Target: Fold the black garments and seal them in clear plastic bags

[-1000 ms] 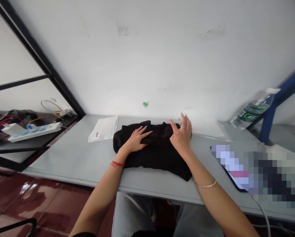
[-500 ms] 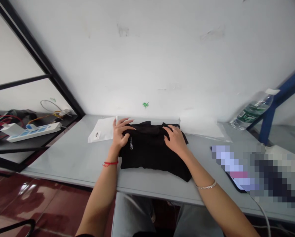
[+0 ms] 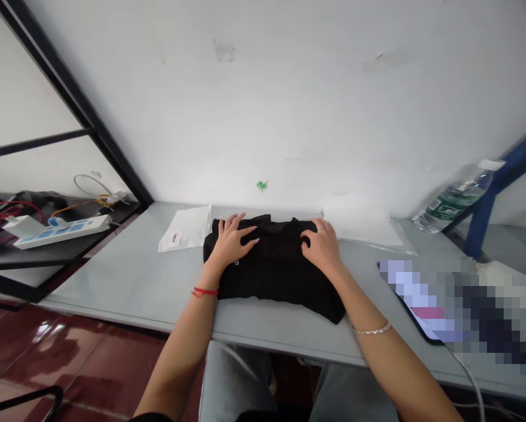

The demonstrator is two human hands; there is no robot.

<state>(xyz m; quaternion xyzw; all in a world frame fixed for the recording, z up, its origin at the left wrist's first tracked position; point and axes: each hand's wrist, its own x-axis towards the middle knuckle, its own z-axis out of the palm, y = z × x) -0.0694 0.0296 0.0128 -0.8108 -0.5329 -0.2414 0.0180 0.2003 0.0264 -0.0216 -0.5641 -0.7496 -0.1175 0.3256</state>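
Observation:
A black folded garment [image 3: 275, 275] lies on the grey table [image 3: 126, 281] in front of me. My left hand [image 3: 231, 243] rests on its upper left part, fingers spread, covering most of the white print. At the garment's upper right is my right hand [image 3: 322, 246], its fingers curled on the cloth at the far edge; the fingertips seem to pinch the fabric. Behind the left hand, a white packet [image 3: 186, 228] with a small barcode label lies flat. A clear and white plastic bag [image 3: 363, 228] lies behind the right hand, against the wall.
A water bottle [image 3: 456, 199] leans by the blue frame at the right. A phone [image 3: 414, 305] with a cable lies at the right, beside a blurred area. On the left, a black shelf holds a white power strip [image 3: 64, 231] and coloured wires.
My left hand has moved right over the garment's print and spread flatter, exposing the left edge. My right hand has shifted slightly right, its fingers more curled.

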